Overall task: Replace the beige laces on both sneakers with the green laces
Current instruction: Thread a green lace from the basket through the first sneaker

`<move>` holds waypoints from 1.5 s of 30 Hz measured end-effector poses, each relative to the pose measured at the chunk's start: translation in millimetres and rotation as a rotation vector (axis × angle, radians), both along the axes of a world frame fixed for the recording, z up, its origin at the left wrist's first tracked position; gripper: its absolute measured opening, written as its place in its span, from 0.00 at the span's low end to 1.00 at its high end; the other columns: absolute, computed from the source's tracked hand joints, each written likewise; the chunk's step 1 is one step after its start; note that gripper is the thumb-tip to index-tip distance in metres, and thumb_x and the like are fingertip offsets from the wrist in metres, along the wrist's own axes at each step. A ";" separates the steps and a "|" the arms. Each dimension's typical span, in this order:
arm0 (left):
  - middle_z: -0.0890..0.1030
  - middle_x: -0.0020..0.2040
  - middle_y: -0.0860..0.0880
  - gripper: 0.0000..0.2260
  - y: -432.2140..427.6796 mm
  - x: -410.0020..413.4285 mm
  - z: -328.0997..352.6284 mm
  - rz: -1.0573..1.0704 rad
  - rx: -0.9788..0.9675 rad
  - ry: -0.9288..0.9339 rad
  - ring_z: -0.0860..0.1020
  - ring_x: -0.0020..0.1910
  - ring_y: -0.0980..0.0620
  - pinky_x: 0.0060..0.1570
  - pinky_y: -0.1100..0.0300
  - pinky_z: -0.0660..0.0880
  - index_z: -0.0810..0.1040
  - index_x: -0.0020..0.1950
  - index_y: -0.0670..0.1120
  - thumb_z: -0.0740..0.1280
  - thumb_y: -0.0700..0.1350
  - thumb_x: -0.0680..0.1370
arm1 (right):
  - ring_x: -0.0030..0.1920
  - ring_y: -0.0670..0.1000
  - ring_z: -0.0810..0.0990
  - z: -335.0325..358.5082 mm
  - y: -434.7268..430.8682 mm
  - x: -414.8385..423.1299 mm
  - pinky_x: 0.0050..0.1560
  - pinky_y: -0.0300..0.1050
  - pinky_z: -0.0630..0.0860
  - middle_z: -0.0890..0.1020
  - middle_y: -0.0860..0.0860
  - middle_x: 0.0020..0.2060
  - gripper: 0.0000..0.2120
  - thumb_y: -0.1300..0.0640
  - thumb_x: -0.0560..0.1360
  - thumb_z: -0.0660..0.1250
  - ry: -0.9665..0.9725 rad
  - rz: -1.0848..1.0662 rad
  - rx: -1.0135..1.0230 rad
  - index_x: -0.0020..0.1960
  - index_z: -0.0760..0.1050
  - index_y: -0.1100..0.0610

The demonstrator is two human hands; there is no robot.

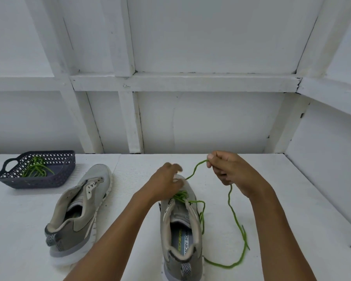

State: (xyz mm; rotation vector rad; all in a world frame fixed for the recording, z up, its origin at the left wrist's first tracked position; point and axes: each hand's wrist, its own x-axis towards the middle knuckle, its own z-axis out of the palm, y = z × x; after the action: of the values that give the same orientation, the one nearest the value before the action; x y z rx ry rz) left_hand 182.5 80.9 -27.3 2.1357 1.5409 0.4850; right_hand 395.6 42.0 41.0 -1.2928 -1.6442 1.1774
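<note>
Two grey sneakers stand on the white table. The right sneaker (181,230) has a green lace (234,216) partly threaded through its front eyelets; loose loops of it trail to the right and back toward the heel. My right hand (226,169) pinches this lace above the toe, lifted off the table. My left hand (167,182) rests on the toe end of the right sneaker, blurred, its fingers hiding the front eyelets. The left sneaker (79,211) has no lace in it. A second green lace (36,169) lies in the dark basket (55,180).
The dark perforated basket sits at the table's back left. A white panelled wall (190,118) runs behind the table, and a white side wall closes in on the right. No beige laces are in view.
</note>
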 end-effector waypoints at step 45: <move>0.82 0.35 0.50 0.18 -15.8 -22.9 18.3 -0.013 -0.318 0.150 0.78 0.33 0.55 0.34 0.62 0.74 0.79 0.40 0.45 0.69 0.60 0.75 | 0.37 0.45 0.83 -28.3 5.8 -29.2 0.38 0.39 0.74 0.86 0.48 0.37 0.05 0.63 0.73 0.69 -0.269 0.023 -0.023 0.48 0.78 0.55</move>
State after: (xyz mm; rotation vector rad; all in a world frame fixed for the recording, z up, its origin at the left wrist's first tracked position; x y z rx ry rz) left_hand 159.5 65.0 -9.0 1.9684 1.5636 0.0676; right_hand 366.4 47.8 12.7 -1.5029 -1.8450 1.0746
